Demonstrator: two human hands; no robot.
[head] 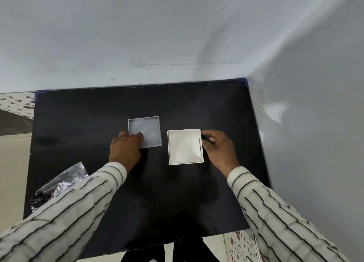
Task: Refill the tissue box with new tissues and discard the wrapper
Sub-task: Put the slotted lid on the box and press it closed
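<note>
A white square tissue box (185, 146) stands open on the black table (137, 192), filled with white tissues. To its left lies the grey square lid (146, 130), upside down. My left hand (126, 146) rests on the lid's near left corner, fingers over its rim. My right hand (217, 146) is beside the box's right wall, fingers curled and touching or nearly touching it. A crumpled shiny wrapper (63, 180) lies at the table's left edge, partly behind my left sleeve.
The table stands in a corner, with a pale wall (137, 35) behind it and another wall (315, 124) along its right side. Speckled floor tiles (17, 104) show beyond the left edge and below the near edge.
</note>
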